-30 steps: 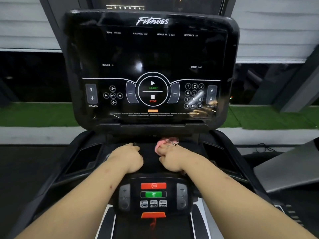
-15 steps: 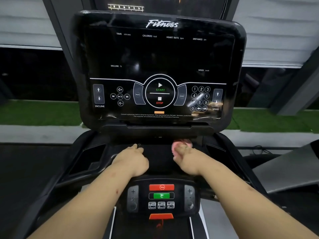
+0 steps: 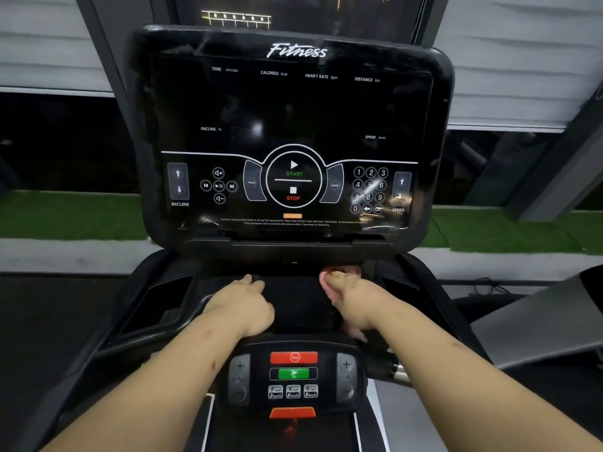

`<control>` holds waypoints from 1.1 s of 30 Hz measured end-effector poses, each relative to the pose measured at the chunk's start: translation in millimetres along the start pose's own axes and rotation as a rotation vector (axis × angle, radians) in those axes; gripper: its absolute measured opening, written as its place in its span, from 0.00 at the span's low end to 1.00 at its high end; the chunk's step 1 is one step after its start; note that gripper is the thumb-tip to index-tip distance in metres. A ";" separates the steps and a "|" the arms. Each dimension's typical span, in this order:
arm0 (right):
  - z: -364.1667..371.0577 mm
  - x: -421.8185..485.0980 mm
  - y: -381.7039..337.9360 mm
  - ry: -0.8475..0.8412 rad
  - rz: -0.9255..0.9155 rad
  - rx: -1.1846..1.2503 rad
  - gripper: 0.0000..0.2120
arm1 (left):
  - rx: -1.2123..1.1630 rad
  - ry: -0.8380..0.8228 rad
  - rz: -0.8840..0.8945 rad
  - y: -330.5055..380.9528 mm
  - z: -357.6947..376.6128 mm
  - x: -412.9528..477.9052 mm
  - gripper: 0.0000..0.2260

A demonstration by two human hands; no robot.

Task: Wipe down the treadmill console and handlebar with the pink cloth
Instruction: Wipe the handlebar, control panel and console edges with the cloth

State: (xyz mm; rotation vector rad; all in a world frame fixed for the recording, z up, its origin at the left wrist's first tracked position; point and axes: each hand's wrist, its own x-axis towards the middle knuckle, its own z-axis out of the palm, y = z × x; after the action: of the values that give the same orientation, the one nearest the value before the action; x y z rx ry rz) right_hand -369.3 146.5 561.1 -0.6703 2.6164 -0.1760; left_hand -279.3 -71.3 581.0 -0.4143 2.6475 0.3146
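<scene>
Right hand [image 3: 350, 300] is closed around the pink cloth [image 3: 329, 288], knuckles up, pressed on the dark tray deck [image 3: 293, 305] below the console [image 3: 293, 132]; cloth is bunched, long axis running roughly front to back under the palm, one end poking out ahead of the fingers toward the console base, a smaller bit showing behind the wrist near the small control panel [image 3: 293, 376]; most of the cloth is hidden by the hand. Left hand [image 3: 243, 303] is curled loosely, palm down on the same deck, just left of centre, nothing seen in it; whether the fingers grip anything cannot be told. Hands are apart, bare deck between them; cloth lies only under the right one. Console is seen upright and tilted back, screen dark, "Fitness" printed on top, START/STOP ring in the middle, incline keys left, number pad and speed keys right. Red stop button [image 3: 293, 357] and green button [image 3: 293, 373] are seen on the small panel between the forearms; orange safety clip [image 3: 292, 412] sits below it.
</scene>
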 end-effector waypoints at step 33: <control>-10.2 36.2 -162.3 -0.208 -0.042 -0.110 0.36 | -0.179 0.169 -0.125 -137.3 35.9 -32.4 0.26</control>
State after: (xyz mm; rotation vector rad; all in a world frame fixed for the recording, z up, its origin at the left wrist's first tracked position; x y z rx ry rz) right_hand -332.8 -12.9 593.1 -0.7399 2.4268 0.0249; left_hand -191.4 -181.0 543.4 -0.6894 2.7504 0.4982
